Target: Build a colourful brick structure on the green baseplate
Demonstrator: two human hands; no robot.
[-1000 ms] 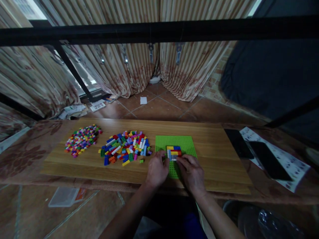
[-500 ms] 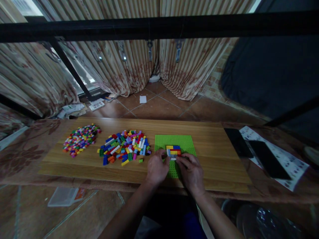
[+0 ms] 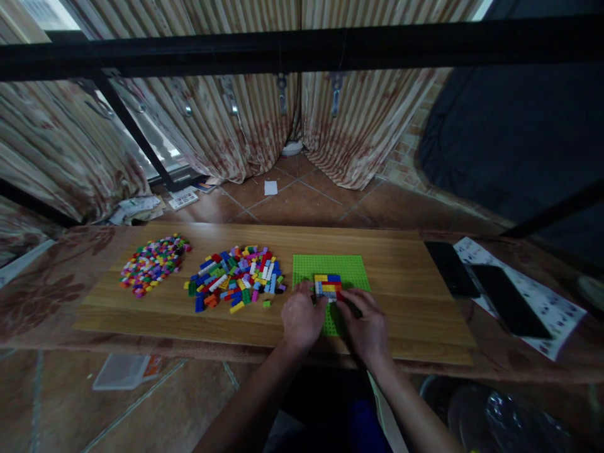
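A small block of toy building bricks (image 3: 327, 287), in yellow, blue, red, white and pale grey-blue, sits on the green studded baseplate (image 3: 349, 264). Against its left side my left hand (image 3: 302, 316) is closed, with thumb and index finger on the block's lower left corner. From the right, my right hand (image 3: 367, 321) presses its closed thumb and fingers on the lower right corner. Both hands grip the block between them. Their fingers cover the near edge in part, so any single brick in them cannot be made out.
Left of the baseplate lies a heap of larger mixed bricks (image 3: 236, 277), then a heap of tiny bricks (image 3: 153, 264), all on a wooden board (image 3: 401, 283). At right are a black phone (image 3: 512, 301), another dark flat object (image 3: 450, 269) and a printed sheet (image 3: 561, 321).
My left hand has shifted slightly right along the block's near edge. My right-hand fingers have moved a little upward at the right corner, and less of the white near edge shows.
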